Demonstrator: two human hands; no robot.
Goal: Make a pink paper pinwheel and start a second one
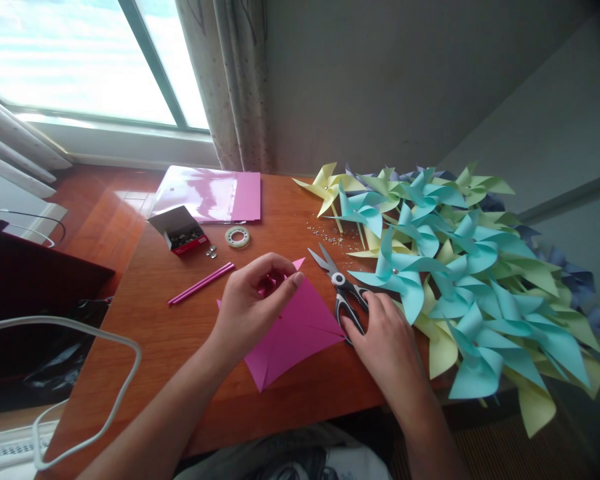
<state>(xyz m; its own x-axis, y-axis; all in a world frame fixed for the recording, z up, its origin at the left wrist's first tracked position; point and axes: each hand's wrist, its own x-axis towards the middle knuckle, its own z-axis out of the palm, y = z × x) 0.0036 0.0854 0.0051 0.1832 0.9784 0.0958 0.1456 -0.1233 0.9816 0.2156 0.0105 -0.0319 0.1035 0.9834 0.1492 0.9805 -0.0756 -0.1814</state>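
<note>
Hands (254,300) at paper (293,337), scissors (338,279); box (190,247) print illegible

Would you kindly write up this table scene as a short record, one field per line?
Left hand: thumb and fingers pinched over the sheet; whether they grip it is unclear
Right hand: on the handles of the scissors
Scissors: blades parted, pointing away from the person
Sheet: pink, with lines running in from corners
Left side: open box of small pieces, tape roll, two pink sticks
Right side: many pinwheels, mostly turquoise, yellow and green
Surface: wooden table
</note>
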